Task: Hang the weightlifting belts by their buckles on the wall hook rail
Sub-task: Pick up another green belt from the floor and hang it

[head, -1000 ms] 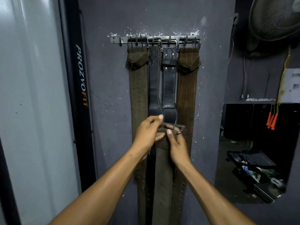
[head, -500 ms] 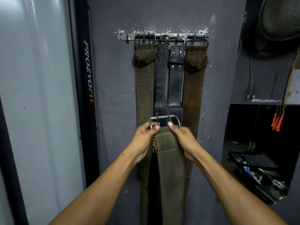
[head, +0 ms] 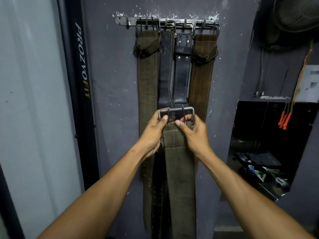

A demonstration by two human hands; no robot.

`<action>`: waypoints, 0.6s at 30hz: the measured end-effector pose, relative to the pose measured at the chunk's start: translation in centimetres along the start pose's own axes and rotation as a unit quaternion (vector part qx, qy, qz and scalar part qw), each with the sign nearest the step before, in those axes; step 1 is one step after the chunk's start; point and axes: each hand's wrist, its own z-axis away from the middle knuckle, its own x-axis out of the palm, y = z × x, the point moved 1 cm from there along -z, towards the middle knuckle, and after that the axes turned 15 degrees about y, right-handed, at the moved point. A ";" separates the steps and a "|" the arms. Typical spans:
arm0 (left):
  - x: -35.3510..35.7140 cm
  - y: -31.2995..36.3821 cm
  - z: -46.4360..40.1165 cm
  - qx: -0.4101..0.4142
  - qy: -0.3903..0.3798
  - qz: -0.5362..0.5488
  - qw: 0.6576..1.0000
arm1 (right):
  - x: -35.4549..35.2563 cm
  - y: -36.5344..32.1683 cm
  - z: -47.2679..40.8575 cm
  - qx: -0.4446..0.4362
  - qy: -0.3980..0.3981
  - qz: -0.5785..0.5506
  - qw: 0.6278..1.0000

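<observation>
A metal hook rail point(head: 123, 20) runs across the grey wall near the top. From it hang an olive belt point(head: 147, 80), two black leather belts point(head: 165, 71) and a brown belt point(head: 201, 78), each by its buckle. In front of them I hold another olive belt point(head: 179, 169) upright, well below the rail. Its steel double-prong buckle point(head: 176, 109) stands above my fingers. My left hand point(head: 152, 133) grips the belt's top left edge. My right hand point(head: 194, 133) grips the top right edge, thumb on the front.
A black upright marked PROZVOFIT point(head: 82, 61) stands left of the wall, beside a pale panel point(head: 34, 100). A fan point(head: 296, 12) hangs at the top right. Orange-handled ropes point(head: 284, 120) dangle over a dark opening with clutter point(head: 262, 169) on the right.
Both hands have spread to the belt's top corners and lifted it. The buckle has flipped up and now stands clear above my fingers, higher against the hanging belts.
</observation>
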 end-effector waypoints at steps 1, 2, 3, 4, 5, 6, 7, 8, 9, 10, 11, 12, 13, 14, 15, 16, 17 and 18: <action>0.1 -0.3 0.1 -0.006 -0.018 0.004 1.000 | -0.1 -0.1 -0.5 0.005 0.017 0.000 1.000; 0.1 -0.9 0.3 -0.015 -0.032 0.001 0.999 | -0.2 -0.4 -1.0 0.009 0.028 -0.001 1.000; -0.2 -1.7 0.6 -0.023 -0.041 -0.011 0.999 | -0.2 -0.8 -1.5 0.011 0.035 -0.003 0.999; -0.6 -2.7 1.0 -0.029 -0.047 -0.033 0.998 | -0.3 -1.3 -2.0 0.012 0.039 -0.006 0.999; -1.1 -4.1 1.5 -0.037 -0.050 -0.064 0.996 | -0.3 -1.7 -2.6 0.012 0.044 -0.009 0.999; -1.7 -5.7 2.3 -0.048 -0.052 -0.098 0.993 | -0.3 -2.2 -3.2 0.013 0.050 -0.012 0.999; -2.4 -7.5 3.3 -0.064 -0.053 -0.128 0.988 | -0.2 -2.8 -3.8 0.015 0.056 -0.016 0.998; -3.2 -9.4 4.5 -0.088 -0.050 -0.153 0.983 | -0.2 -3.4 -4.4 0.017 0.062 -0.023 0.998; -4.2 -11.5 5.8 -0.117 -0.042 -0.172 0.977 | -0.2 -3.9 -5.1 0.019 0.069 -0.030 0.997; -5.3 -13.6 6.9 -0.146 -0.031 -0.187 0.971 | -0.3 -4.2 -5.7 0.022 0.074 -0.037 0.996; -6.5 -15.6 8.0 -0.170 -0.023 -0.200 0.965 | -0.4 -4.5 -6.4 0.025 0.079 -0.042 0.996; -7.7 -17.5 9.1 -0.191 -0.020 -0.214 0.958 | -0.6 -4.7 -6.9 0.029 0.084 -0.043 0.995; -8.8 -18.9 10.0 -0.206 -0.022 -0.227 0.951 | -0.7 -4.8 -7.4 0.031 0.089 -0.041 0.995; -9.7 -19.9 10.6 -0.216 -0.024 -0.238 0.947 | -0.8 -4.9 -7.7 0.034 0.092 -0.038 0.994; -10.4 -20.5 11.1 -0.223 -0.023 -0.245 0.943 | -0.9 -4.9 -7.8 0.036 0.094 -0.037 0.994; -10.8 -20.7 11.2 -0.226 -0.021 -0.252 0.941 | -0.9 -4.9 -7.9 0.039 0.096 -0.037 0.994; -11.0 -20.5 11.0 -0.225 -0.020 -0.258 0.939 | -0.8 -4.9 -7.8 0.041 0.098 -0.038 0.994; -10.8 -19.9 10.5 -0.220 -0.021 -0.260 0.940 | -0.7 -4.8 -7.7 0.042 0.099 -0.039 0.993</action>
